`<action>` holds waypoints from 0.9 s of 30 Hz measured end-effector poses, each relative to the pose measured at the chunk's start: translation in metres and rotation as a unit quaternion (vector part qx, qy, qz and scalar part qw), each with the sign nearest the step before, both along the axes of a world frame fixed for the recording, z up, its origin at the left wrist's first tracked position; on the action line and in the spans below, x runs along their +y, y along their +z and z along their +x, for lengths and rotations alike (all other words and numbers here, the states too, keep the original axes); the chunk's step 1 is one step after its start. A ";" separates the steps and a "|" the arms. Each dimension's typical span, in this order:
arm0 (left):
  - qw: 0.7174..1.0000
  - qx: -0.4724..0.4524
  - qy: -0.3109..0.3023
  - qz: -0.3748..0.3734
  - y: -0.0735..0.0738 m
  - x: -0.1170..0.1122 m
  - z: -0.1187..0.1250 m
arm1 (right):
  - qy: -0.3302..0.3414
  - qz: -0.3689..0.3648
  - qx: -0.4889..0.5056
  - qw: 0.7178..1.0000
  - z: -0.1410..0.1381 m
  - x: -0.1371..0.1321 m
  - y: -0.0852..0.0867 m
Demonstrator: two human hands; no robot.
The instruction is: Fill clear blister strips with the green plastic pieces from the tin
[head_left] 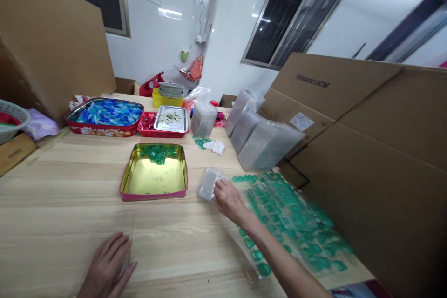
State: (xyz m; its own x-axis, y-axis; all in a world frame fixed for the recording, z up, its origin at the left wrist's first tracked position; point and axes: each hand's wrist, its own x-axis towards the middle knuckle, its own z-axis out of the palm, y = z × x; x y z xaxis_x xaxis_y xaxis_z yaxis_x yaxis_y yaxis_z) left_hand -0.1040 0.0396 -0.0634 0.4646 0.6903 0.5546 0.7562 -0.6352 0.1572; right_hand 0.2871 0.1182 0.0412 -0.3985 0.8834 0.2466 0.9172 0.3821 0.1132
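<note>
My right hand (228, 199) reaches out over the wooden table (70, 181), its fingers closed on the edge of a small clear plastic packet (208, 183). Just right of it lies a spread of clear blister sheets with green pieces (286, 216). My left hand (106, 267) lies flat and open near the table's front edge, resting on a clear flat plastic sheet (87, 233). A pink-rimmed gold tin tray (154, 178) holding a few green pieces stands between the hands, a little further back.
Stacks of clear packets (265, 142) lean at the right. A red tin of blue pieces (104, 115), a steel tray (171, 118) on a red tray and a yellow basket (167, 98) stand at the back. Cardboard sheets (366, 149) wall both sides; a white basket (10, 118) sits left.
</note>
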 end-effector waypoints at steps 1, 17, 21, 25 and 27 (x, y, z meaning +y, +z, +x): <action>1.000 -0.002 0.004 -0.009 0.001 0.000 -0.002 | -0.001 0.002 0.002 1.000 0.000 -0.002 0.005; 1.000 0.005 0.012 0.013 0.028 0.003 -0.004 | 0.185 -0.159 0.164 0.956 -0.114 -0.090 -0.023; 0.997 0.019 -0.066 0.037 0.032 0.005 0.065 | 0.012 -0.161 0.190 0.968 -0.055 -0.037 -0.001; 0.988 0.088 -0.118 0.048 0.024 0.007 0.115 | -0.003 -0.200 0.147 0.969 -0.003 0.012 0.006; 0.987 0.102 -0.116 0.036 0.018 0.010 0.117 | 0.011 -0.233 0.129 0.964 0.009 0.027 0.002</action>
